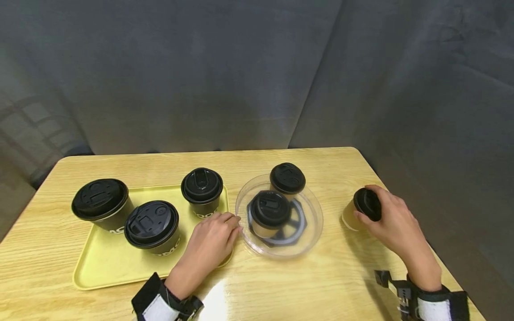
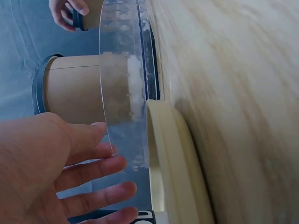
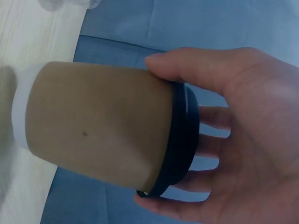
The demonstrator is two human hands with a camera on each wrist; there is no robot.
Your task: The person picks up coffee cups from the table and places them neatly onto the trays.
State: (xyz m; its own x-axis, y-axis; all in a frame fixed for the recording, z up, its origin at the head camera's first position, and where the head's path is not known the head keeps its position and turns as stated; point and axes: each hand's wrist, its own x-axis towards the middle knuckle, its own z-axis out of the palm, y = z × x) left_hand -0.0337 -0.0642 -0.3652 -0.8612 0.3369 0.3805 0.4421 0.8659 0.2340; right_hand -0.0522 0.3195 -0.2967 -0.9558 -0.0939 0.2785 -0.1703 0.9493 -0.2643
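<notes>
My right hand [image 1: 395,218] grips a brown paper cup [image 3: 98,123] from above at its black lid [image 3: 184,135], thumb on one side and fingertips on the other. The cup's white base is close to the wooden table, near its right edge. My left hand [image 1: 213,238] is at the left rim of a clear round tray [image 1: 317,232], with thumb and index finger pinching the rim and the other fingers [image 2: 100,198] spread. Two lidded brown cups stand in the round tray, a front one [image 1: 270,214] and a back one [image 1: 287,178].
Left of the round tray lies a yellow rectangular tray [image 1: 108,265]. On it stand three dark cups with black lids: a left one [image 1: 100,200], a front one [image 1: 152,225] and a back one [image 1: 202,189]. A grey curtain [image 1: 201,80] hangs behind the table [image 1: 305,290].
</notes>
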